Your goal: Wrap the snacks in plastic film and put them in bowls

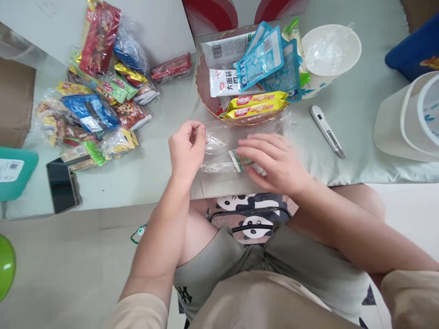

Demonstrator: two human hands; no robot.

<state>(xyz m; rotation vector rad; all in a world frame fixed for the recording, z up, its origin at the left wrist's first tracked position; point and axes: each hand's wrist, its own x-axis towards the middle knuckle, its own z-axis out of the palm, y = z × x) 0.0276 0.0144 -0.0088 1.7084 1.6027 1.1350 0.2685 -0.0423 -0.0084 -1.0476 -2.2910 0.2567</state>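
Note:
My left hand is closed in a pinch on the edge of a clear plastic bag that lies on the cloth in front of me. My right hand hovers over or rests on the bag's other side, its fingers stretched out and slightly apart. Partly under those fingers is a small green-and-white snack packet; whether it sits inside the bag I cannot tell. Just beyond both hands stands a pink ribbed glass bowl holding blue packets, a white packet and yellow wafer packets.
Bagged snacks are heaped at the left, near a phone and a teal box. A box cutter with its tip exposed lies at the right. Beyond are a paper cup holding clear plastic and a white bin.

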